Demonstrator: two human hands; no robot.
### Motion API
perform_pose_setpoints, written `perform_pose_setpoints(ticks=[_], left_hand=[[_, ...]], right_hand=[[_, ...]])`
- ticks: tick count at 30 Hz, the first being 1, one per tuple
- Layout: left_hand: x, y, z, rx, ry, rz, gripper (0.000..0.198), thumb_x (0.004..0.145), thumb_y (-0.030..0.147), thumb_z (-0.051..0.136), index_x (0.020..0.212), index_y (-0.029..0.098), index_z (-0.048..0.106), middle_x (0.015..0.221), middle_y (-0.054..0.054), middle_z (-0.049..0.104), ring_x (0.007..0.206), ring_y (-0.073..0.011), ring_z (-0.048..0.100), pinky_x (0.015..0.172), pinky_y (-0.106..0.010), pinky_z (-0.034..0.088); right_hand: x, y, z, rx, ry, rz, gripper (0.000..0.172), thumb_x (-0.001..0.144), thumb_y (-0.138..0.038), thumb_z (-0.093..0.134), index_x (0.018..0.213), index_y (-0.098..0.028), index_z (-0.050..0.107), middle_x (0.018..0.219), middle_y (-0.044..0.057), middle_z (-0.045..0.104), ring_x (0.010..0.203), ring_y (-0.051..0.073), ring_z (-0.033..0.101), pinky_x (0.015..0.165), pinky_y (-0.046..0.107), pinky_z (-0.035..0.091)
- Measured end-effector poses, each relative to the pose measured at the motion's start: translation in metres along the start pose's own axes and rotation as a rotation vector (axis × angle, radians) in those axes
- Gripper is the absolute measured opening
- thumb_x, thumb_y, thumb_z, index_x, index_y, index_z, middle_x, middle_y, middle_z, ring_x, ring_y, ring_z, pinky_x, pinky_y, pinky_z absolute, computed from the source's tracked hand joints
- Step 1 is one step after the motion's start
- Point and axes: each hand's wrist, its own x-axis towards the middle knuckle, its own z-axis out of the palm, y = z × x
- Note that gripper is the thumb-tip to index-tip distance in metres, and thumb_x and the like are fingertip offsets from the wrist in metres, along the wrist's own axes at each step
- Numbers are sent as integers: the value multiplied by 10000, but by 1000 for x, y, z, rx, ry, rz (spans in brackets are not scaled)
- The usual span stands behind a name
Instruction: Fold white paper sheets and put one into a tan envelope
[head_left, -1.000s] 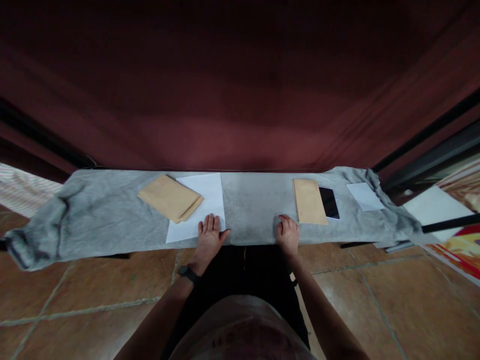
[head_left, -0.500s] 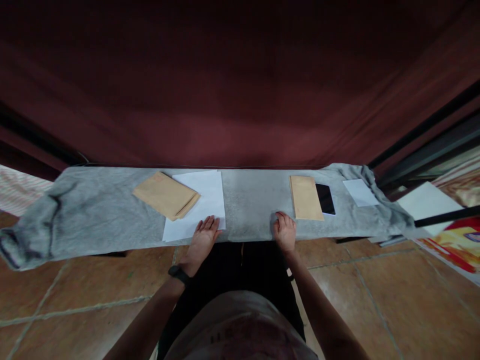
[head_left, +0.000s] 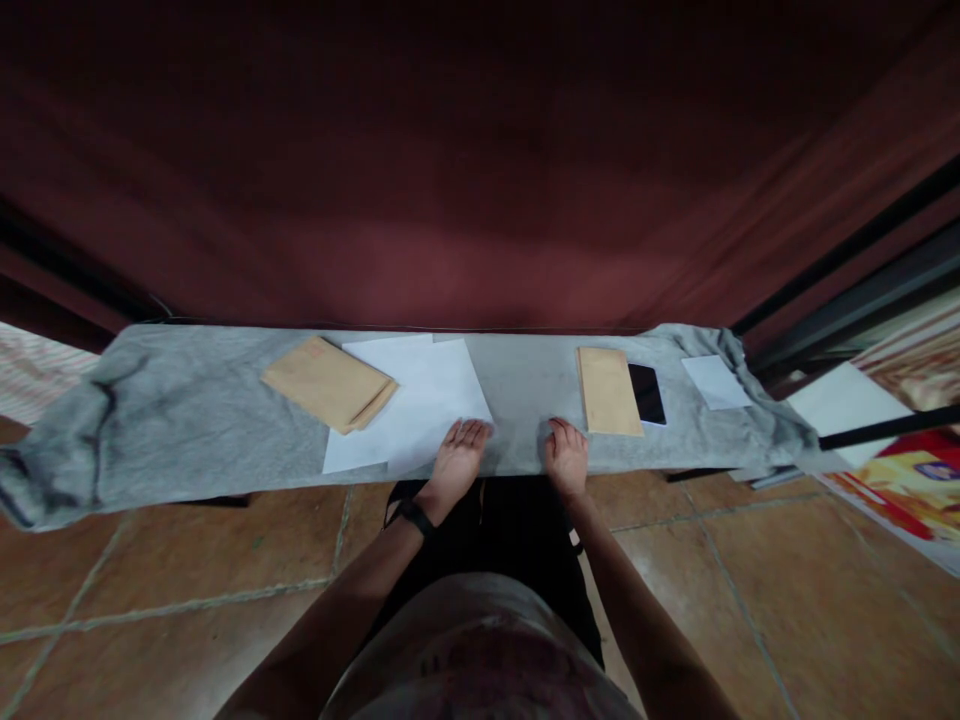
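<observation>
My left hand (head_left: 459, 455) lies flat on the near right corner of a white sheet of paper (head_left: 442, 385), its fingers stretched out. That sheet is angled over more white paper (head_left: 349, 450), with brown envelopes (head_left: 322, 380) lying across the left part. My right hand (head_left: 568, 455) rests on the grey cloth (head_left: 517, 380) at the near edge, its fingers curled in and nothing visible in them. Just beyond it to the right lies another stack of brown envelopes (head_left: 611, 395).
Right of that stack, a dark-screened device (head_left: 649, 395) is partly under the envelopes. A small white paper (head_left: 716, 382) lies farther right. A dark red curtain (head_left: 480, 200) hangs behind the cloth. Beyond the right end are a white sheet (head_left: 847, 405) and a colourful printed package (head_left: 915, 490).
My left hand has slid to the right, and the top white sheet has shifted and turned with it, baring paper beneath. My right hand has stayed in place.
</observation>
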Motion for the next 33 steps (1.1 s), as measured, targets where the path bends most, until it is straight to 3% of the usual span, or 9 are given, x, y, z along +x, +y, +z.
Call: perform_pose_setpoints(ticks=[4,9,18,29,33], left_hand=[[18,32,11,11,-36,76,412,969,71,470,1352,126,612,1389,-160,672,1317,-239,618,1131,-394,464],[30,49,16,35,-36,215,392,972,78,499,1342,130,615,1399,-160,664,1316,-242,617,1112,-393,477],[32,55,21,46,-48,384,425,972,54,478,1372,110,612,1443,-164,638,1382,-239,574,1156,-384,453],[30,57,19,46,-80,394,412,981,66,456,1350,108,634,1412,-176,652,1389,-255,561,1166,-415,443],[33,56,18,35,-77,420,396,978,67,470,1335,101,638,1399,-189,657,1369,-252,576,1166,-418,445]], right_hand=[[1,0,-2,23,-8,4,380,1001,-198,384,1288,-180,633,1256,124,683,1157,259,581,1030,391,383],[3,-1,-4,50,-26,37,359,1028,-223,385,1273,-179,644,1266,128,685,1181,250,576,1034,387,390],[17,-6,-3,147,-65,81,314,1031,-250,419,1130,-195,711,1154,131,704,1123,262,589,994,412,439],[44,-24,24,114,-120,266,183,919,-312,615,838,-203,738,929,138,708,988,293,601,917,414,484],[46,-27,28,126,-131,290,123,893,-283,634,854,-204,721,908,120,732,927,277,641,850,376,501]])
